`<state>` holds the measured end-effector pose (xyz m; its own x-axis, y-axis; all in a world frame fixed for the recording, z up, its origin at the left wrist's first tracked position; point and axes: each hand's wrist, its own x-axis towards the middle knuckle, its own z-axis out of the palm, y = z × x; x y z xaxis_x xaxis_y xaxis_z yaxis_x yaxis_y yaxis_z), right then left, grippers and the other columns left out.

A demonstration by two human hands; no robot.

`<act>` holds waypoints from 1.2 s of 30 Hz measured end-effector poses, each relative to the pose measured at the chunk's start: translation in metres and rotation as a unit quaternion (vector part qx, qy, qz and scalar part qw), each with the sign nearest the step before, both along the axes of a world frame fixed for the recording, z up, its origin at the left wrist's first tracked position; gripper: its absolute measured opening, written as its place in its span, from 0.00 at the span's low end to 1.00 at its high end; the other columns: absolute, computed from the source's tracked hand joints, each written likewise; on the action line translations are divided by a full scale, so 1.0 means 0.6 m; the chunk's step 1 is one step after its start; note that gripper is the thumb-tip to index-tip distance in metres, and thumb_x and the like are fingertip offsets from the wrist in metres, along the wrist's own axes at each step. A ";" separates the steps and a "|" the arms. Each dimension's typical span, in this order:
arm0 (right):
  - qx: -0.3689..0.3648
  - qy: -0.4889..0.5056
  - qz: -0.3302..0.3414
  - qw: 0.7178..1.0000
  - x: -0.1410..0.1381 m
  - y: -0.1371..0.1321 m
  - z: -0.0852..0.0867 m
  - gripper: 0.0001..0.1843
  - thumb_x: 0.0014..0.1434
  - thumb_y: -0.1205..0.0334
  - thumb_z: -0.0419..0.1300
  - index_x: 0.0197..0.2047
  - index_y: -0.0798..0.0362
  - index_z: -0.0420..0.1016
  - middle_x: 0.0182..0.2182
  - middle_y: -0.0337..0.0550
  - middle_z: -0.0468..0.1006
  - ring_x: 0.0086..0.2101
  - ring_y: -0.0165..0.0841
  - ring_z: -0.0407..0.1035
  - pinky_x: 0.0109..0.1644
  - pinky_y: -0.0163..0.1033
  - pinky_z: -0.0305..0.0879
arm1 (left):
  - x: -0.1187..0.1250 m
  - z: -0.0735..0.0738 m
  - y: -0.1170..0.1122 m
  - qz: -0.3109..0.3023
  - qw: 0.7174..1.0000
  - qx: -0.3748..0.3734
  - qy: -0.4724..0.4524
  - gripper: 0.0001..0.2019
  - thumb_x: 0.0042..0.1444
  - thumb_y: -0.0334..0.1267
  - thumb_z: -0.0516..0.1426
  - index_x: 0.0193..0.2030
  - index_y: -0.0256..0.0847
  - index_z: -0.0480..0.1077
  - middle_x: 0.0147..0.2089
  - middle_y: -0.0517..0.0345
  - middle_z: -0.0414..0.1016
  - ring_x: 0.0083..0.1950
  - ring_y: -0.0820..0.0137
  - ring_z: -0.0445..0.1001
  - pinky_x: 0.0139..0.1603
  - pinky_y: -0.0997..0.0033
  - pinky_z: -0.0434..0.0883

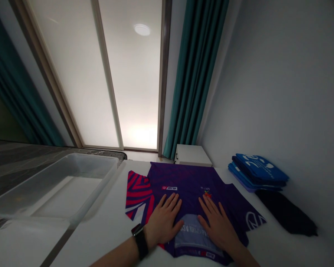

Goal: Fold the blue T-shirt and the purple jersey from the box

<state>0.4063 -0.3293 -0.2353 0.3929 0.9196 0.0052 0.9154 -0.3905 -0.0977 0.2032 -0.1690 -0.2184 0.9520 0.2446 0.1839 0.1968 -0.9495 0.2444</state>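
Note:
A purple short-sleeved T-shirt (183, 174) lies spread on the white table, its collar end towards me. One sleeve, on the left, has red and dark stripes; the right sleeve carries a white emblem. My left hand (165, 220), with a black watch on the wrist, rests flat on the shirt's left half, fingers stretched out below a small white logo. On the right half, my right hand (215, 222) also lies flat with fingers apart, its fingertips by a small orange print. Between the hands shows a pale panel with lettering, partly covered by them.
A clear plastic bin (83, 207) stands to the left. At the right, by the wall, sits a stack of folded blue clothes (257, 172), with a black folded cloth (286, 213) beside it. A white cabinet (193, 155) is beyond the table's far edge, near teal curtains (197, 74).

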 end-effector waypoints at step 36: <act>0.041 0.112 0.224 0.967 -0.207 0.254 0.044 0.29 0.70 0.50 0.40 0.70 0.49 0.56 0.70 0.43 0.52 0.68 0.39 0.44 0.71 0.52 0.36 | -0.157 0.000 0.231 0.300 0.953 0.023 -0.017 0.22 0.64 0.41 0.51 0.63 0.42 0.64 0.63 0.51 0.68 0.64 0.59 0.63 0.65 0.56 0.59</act>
